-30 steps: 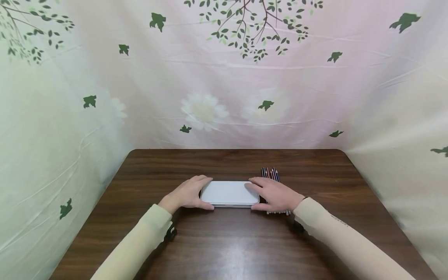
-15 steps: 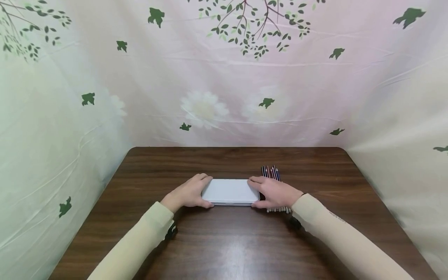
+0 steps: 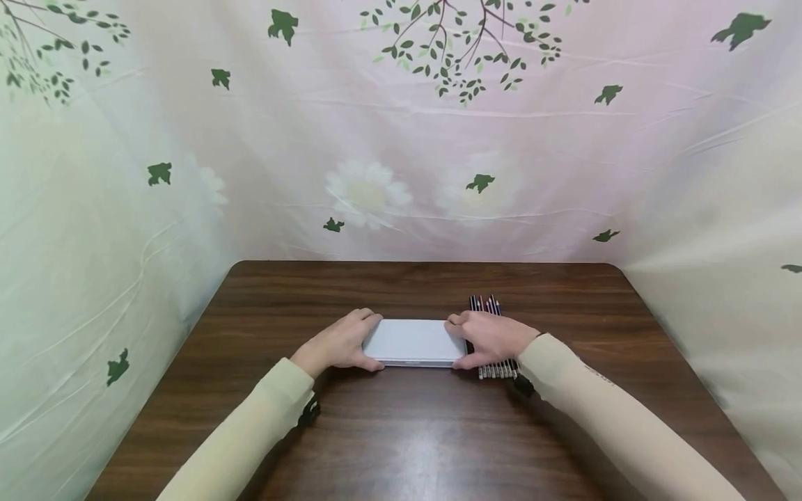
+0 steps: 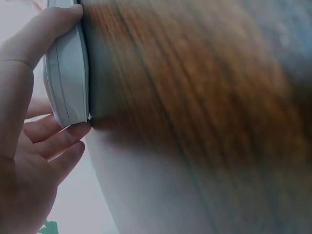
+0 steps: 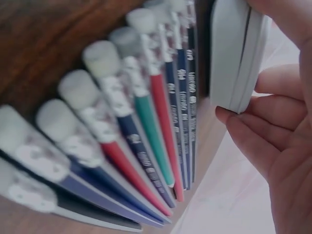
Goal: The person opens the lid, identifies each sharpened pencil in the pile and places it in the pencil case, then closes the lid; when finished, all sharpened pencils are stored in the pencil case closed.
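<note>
Dark brown wood-grain table (image 3: 401, 431), with a white, rectangular, hard-shell case (image 3: 413, 339) on it, held at both ends.
The table spreads out around the case, whose lid looks down; a dark slit shows in its seam at the right end, so I can't tell whether it is fully closed. My left hand (image 3: 344, 341) grips the case's left end, thumb on its near edge; my right hand (image 3: 493, 335) grips its right end likewise. The slim pencils with navy, red, green and black barrels (image 5: 141, 148) lie in a row just right of the case, their whitish, rounded end caps (image 5: 101, 58) toward me. I'd judge little is done beyond getting hold: opening the case and dealing with the pencils remain.
</note>
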A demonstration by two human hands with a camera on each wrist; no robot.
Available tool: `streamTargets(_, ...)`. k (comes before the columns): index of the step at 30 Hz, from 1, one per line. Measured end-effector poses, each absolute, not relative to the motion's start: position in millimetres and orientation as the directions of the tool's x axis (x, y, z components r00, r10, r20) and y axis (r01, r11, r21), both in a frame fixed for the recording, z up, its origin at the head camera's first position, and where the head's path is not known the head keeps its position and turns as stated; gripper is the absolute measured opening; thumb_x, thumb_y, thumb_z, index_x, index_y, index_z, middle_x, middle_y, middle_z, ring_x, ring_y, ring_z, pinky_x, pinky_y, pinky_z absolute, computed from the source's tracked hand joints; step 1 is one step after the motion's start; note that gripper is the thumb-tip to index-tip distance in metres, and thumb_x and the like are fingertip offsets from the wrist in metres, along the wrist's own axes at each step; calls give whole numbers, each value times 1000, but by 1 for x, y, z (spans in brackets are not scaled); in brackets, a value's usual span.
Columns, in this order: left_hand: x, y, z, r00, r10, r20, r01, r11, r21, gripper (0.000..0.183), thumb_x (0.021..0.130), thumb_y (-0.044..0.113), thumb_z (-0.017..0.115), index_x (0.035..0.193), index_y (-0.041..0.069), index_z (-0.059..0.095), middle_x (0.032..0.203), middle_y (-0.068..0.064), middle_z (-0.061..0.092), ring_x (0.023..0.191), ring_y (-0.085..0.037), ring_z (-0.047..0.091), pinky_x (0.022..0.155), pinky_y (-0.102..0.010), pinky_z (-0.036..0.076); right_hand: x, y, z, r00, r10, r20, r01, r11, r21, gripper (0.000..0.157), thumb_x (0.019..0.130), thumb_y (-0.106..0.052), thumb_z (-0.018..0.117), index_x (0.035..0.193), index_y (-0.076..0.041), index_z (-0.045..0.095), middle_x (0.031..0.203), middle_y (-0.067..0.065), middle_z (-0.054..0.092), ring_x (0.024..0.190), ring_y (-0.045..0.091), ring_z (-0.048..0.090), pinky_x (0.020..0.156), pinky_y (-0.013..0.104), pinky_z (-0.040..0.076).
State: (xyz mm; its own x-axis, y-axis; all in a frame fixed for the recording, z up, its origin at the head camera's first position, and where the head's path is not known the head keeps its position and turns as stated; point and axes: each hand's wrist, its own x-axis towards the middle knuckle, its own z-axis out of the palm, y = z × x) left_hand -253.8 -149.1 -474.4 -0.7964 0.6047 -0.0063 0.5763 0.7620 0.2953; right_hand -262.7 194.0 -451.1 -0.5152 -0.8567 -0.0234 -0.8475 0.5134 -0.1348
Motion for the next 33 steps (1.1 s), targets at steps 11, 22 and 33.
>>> streamTargets(11, -254, -151, -474, -784, 620, 15, 596, 746, 298, 102, 74, 54, 93, 149, -2, 51, 143, -18, 57, 128, -31, 57, 108, -44, 50, -269, 198, -443, -481, -877, -24, -850, 473, -233, 54, 92, -42, 74, 127, -1, 67, 116, 6, 71, 85, 10, 65, 81, 32, 58)
streamTargets(22, -254, -158, -481, -815, 580, 13, 520, 720, 460, 108, 72, 55, 94, 155, 3, 48, 144, -11, 55, 127, -26, 55, 108, -45, 49, -267, 211, -449, -616, -787, -17, -719, 571, -396, 73, 100, -58, 64, 146, -1, 60, 148, 11, 61, 139, 26, 57, 113, 48, 47)
streamTargets(33, -255, -173, -483, -821, 571, 13, 481, 679, 554, 104, 77, 43, 95, 159, 6, 43, 153, -13, 54, 141, -30, 51, 116, -50, 43, -272, 214, -454, -626, -751, 209, -755, 517, -404, 34, 104, -36, 67, 128, -12, 72, 124, -2, 72, 115, 14, 67, 99, 45, 55)
